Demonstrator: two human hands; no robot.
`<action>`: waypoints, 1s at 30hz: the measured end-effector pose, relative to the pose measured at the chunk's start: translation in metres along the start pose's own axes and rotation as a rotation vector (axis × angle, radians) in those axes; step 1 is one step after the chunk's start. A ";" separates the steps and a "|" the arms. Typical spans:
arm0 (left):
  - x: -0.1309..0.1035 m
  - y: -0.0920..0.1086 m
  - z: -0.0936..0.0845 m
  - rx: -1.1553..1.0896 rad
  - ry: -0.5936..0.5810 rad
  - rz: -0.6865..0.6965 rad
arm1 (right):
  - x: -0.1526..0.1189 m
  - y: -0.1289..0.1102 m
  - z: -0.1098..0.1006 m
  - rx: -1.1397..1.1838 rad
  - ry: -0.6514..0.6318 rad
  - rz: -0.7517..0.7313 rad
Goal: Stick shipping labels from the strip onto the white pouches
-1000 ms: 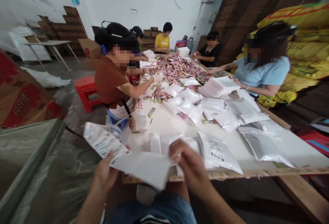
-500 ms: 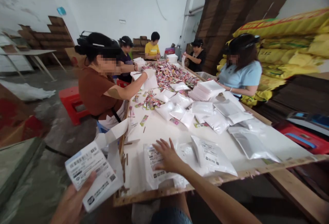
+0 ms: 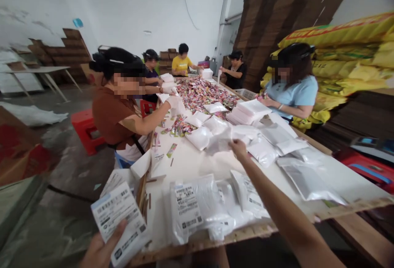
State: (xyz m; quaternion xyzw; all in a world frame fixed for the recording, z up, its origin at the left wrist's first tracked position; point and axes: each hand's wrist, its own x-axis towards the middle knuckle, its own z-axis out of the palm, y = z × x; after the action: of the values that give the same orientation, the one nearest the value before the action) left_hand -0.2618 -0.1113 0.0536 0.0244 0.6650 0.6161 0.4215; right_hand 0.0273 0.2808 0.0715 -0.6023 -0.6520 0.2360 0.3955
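My left hand (image 3: 106, 243) grips a stack of printed labels (image 3: 118, 218) with barcodes, low at the left beside the table corner. Farther out over the table, my right hand (image 3: 238, 149) has its fingers closed on a white packet (image 3: 220, 140), which hangs blurred above the tabletop. Near the front edge lie a labelled clear-and-white packet (image 3: 187, 206) and, to its right, another labelled packet (image 3: 248, 190), partly hidden by my right forearm. Unlabelled white packets (image 3: 200, 137) lie in a loose group around the table's middle.
Small colourful sachets (image 3: 203, 91) are heaped farther back on the white table (image 3: 160, 202). A stack of white packets (image 3: 249, 110) stands at right. Several people sit around the table. A red stool (image 3: 84, 124) is at left, and yellow sacks (image 3: 338, 54) are piled at right.
My right hand has left the labelled packet at the front, moved forward and closed on a white packet, now lifted. My left hand with the labels has shifted slightly right and down.
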 end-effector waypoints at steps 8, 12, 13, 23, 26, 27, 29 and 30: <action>0.003 -0.012 0.032 0.069 -0.061 0.118 | -0.063 -0.034 -0.057 -0.230 -0.322 -0.905; -0.010 -0.013 0.045 0.004 -0.093 0.044 | -0.131 -0.012 -0.004 -0.168 -0.714 -1.034; -0.013 -0.014 0.048 -0.013 -0.111 0.018 | -0.146 -0.009 0.004 -0.133 -0.683 -1.001; -0.031 -0.044 0.061 0.093 -0.366 -0.014 | -0.272 -0.073 0.011 0.309 -0.628 -0.658; -0.037 -0.033 0.072 -0.239 -0.402 -0.267 | -0.285 -0.072 0.013 0.232 -0.634 -0.770; -0.038 -0.029 0.077 -0.288 -0.371 -0.324 | -0.287 -0.072 0.010 0.222 -0.642 -0.821; -0.033 -0.026 0.083 -0.303 -0.239 -0.334 | -0.283 -0.075 -0.006 0.260 -0.615 -0.850; -0.028 -0.025 0.084 -0.304 -0.159 -0.297 | -0.275 -0.077 -0.018 0.317 -0.602 -0.819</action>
State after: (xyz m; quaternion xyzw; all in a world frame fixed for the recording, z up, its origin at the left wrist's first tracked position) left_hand -0.1819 -0.0659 0.0568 -0.0894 0.5255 0.6364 0.5575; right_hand -0.0149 -0.0025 0.0784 -0.1369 -0.8748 0.3201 0.3368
